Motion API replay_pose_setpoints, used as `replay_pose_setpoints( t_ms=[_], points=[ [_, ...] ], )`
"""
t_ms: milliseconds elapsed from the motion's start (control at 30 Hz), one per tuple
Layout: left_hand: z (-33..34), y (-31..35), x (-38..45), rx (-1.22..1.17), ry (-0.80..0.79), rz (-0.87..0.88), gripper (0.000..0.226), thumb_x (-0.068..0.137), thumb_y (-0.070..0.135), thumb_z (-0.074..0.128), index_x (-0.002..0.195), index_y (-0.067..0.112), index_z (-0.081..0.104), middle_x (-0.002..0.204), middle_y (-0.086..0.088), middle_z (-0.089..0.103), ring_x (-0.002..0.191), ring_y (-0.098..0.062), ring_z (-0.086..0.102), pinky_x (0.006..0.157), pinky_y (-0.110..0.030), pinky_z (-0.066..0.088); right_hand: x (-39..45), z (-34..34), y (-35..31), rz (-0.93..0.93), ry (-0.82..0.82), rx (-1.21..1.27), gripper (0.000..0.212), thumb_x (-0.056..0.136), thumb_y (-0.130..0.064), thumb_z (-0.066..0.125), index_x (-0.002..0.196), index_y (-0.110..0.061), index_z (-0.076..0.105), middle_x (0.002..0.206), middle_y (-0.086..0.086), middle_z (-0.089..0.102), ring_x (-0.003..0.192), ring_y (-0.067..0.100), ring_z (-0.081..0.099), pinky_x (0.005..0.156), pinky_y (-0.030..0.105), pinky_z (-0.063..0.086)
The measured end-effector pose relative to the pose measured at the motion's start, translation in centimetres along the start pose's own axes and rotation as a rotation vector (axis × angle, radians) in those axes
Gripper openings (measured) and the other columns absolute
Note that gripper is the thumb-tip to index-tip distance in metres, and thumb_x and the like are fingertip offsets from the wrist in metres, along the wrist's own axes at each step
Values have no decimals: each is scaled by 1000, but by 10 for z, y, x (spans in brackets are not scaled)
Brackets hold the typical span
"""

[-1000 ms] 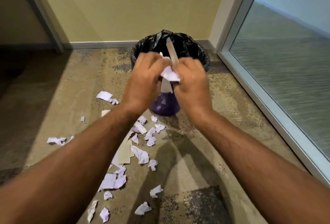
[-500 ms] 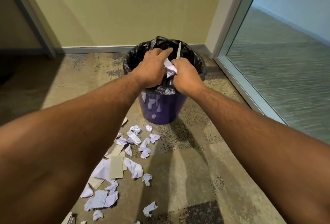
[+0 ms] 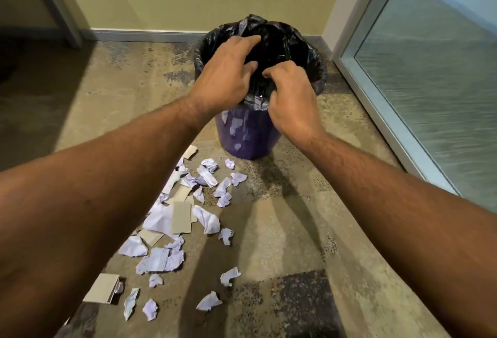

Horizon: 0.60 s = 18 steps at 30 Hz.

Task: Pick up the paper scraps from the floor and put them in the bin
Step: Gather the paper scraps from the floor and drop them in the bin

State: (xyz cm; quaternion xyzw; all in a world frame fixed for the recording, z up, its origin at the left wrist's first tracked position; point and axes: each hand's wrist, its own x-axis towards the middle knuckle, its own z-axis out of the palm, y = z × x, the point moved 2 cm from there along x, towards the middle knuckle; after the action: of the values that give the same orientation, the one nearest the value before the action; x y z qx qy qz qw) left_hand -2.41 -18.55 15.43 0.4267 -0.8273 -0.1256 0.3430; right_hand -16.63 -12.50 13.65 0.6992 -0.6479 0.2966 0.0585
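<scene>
Over the mouth of a purple bin [image 3: 248,133] lined with a black bag [image 3: 309,60], both bare hands hover side by side. Left hand [image 3: 226,76] has its fingers spread loose and holds nothing. Right hand [image 3: 291,100] curls its fingers downward, also with nothing visible in it. Below the wrists, nearer the person, white paper scraps [image 3: 207,219] and tan card pieces [image 3: 182,216] lie scattered on the mottled floor [image 3: 295,230].
</scene>
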Motion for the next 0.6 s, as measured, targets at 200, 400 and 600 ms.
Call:
replay_pose_setpoints(
  t_ms=[200, 400, 600],
  points=[
    [-12, -31, -62, 18, 195, -31, 34, 102, 24, 47, 135, 16, 52, 127, -6, 50, 116, -16, 49, 100, -33, 45, -57, 22, -35, -215, 100, -10, 23, 89, -4, 47, 103, -4, 64, 98, 13, 57, 89, 30, 50, 72, 41, 42],
    [13, -68, -164, 11, 56, -174, 19, 102, 24, 50, 118, 14, 54, 114, -6, 50, 103, -20, 51, 89, -40, 47, -133, 78, -45, -229, -259, 3, 17, 89, -7, 56, 106, -9, 57, 101, 11, 52, 90, 29, 50, 76, 46, 48],
    [48, -66, -281, -75, -398, -94, 11, 103, 31, 50, 110, 22, 49, 103, 5, 47, 91, -12, 47, 79, -30, 41, -213, 112, -42, -197, -920, 6, 47, 95, -43, 63, 135, -22, 51, 132, 7, 44, 121, 26, 47, 96, 41, 47]
  ],
)
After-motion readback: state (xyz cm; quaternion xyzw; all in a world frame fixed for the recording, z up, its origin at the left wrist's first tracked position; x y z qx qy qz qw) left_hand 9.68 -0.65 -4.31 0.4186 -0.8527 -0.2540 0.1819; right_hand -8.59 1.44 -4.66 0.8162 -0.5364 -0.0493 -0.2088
